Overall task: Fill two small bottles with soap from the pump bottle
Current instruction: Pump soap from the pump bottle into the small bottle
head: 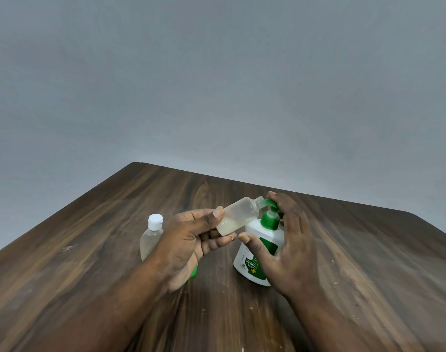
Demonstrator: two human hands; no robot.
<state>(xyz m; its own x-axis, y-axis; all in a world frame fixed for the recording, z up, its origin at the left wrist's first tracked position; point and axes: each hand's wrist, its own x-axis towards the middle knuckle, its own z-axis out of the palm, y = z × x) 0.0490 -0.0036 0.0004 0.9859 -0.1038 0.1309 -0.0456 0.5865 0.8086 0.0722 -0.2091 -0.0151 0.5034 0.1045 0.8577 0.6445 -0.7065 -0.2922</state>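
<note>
1 uncapped bottle (238, 215), tilted to the pump bottle (251, 228) spout, sits pinched in the left hand (188, 240); right hand (293, 245) fingers, spread straight, rest on the pump.

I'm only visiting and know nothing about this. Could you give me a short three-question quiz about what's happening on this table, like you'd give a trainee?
1. True or false: the small bottle held in the left hand has a cap on.
2. What colour is the cap of the standing bottle on the table?
3. The right hand has its fingers on top of: A) the standing bottle, B) the pump bottle's green head, C) the table's far edge.

Key: 1 false, its threaded neck is bare and points at the pump spout; 2 white; 3 B.
</note>
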